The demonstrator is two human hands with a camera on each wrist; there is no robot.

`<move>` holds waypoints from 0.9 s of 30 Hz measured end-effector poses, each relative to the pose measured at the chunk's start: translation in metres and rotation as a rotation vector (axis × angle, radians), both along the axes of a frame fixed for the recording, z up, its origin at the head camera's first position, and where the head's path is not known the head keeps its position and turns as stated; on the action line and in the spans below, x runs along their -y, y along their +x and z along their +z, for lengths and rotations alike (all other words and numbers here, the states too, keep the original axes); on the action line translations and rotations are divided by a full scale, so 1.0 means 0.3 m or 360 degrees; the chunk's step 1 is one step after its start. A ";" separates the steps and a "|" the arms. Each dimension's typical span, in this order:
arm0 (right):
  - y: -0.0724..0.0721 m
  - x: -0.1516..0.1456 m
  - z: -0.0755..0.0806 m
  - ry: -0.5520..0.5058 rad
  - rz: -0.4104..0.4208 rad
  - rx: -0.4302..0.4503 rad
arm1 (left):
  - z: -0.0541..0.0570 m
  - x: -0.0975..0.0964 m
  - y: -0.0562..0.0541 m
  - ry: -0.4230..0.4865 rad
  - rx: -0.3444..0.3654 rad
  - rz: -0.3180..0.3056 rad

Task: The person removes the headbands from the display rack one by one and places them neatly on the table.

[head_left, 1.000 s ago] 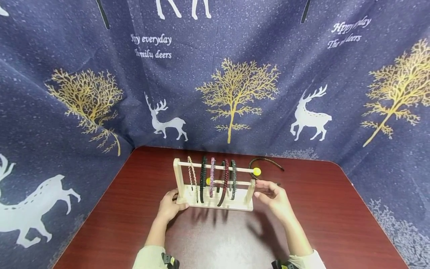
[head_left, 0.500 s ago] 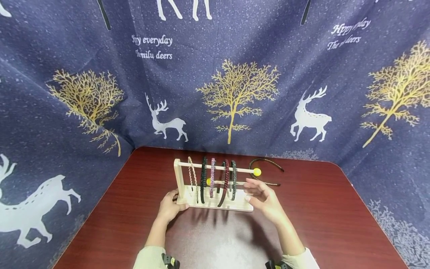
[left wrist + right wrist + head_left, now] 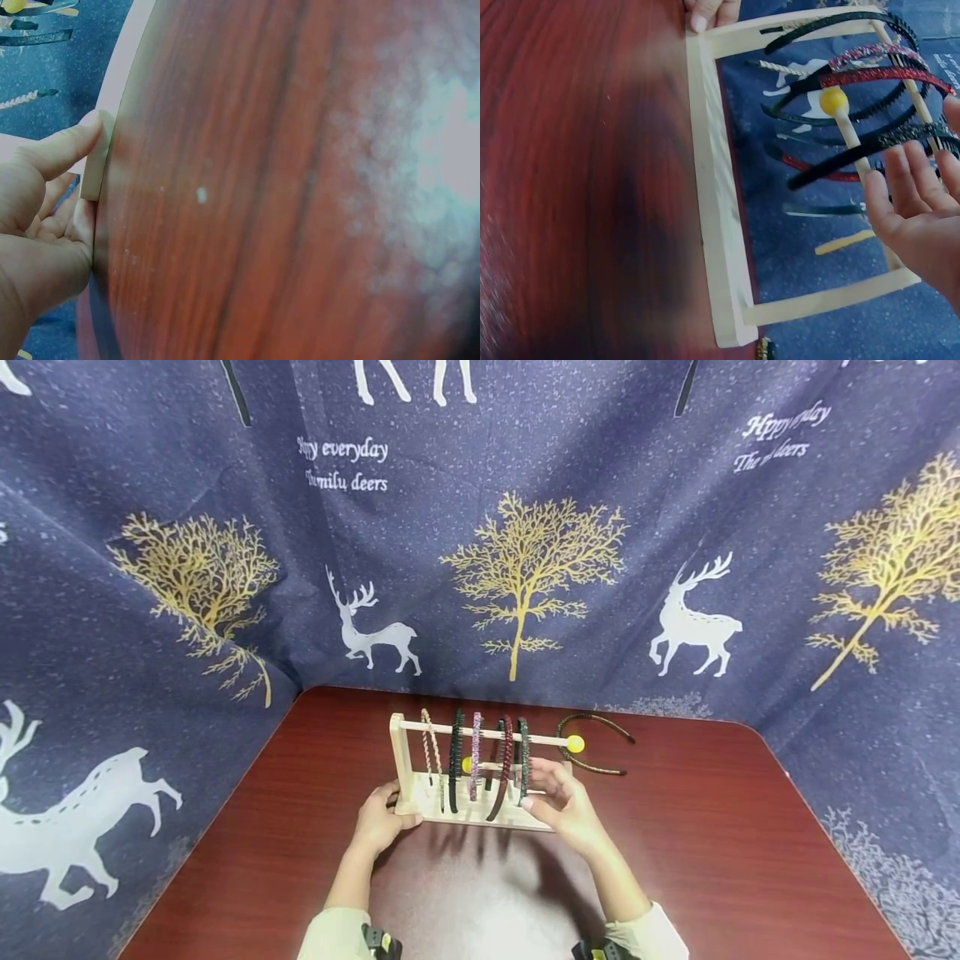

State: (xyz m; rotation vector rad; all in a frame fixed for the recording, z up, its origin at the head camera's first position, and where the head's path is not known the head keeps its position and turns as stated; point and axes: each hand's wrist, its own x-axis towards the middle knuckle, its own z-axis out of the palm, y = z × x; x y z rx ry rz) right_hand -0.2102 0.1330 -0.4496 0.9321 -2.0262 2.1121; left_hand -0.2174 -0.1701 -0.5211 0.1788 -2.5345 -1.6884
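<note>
- Right hand (image 3: 562, 806): shifted left from the rack's right end to the rightmost glittery dark headband (image 3: 523, 752); fingers and thumb apart, can't tell if pressing.
- Left hand (image 3: 377, 818): unchanged, fingers clamped on the left end of the wooden headband rack (image 3: 401, 753).
- Rack: same spot, upright on table (image 3: 712, 827).
- Loose brown headband (image 3: 592, 717): unmoved, behind rack's right end.

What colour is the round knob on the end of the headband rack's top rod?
Yellow; the knob shows best in the head view.

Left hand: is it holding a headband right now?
No, the left hand grips the wooden rack at one end of its base.
</note>
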 end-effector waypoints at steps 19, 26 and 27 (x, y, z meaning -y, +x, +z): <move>0.030 0.039 0.052 0.0069 -0.0316 0.0043 | -0.001 0.007 -0.004 -0.0021 0.0008 -0.0014; 0.015 0.018 0.046 -0.0051 -0.0269 -0.0042 | -0.006 0.006 -0.008 -0.0039 0.0015 0.0002; 0.016 0.015 0.044 -0.0055 -0.0265 -0.0041 | -0.008 0.006 -0.008 -0.0041 0.0016 0.0004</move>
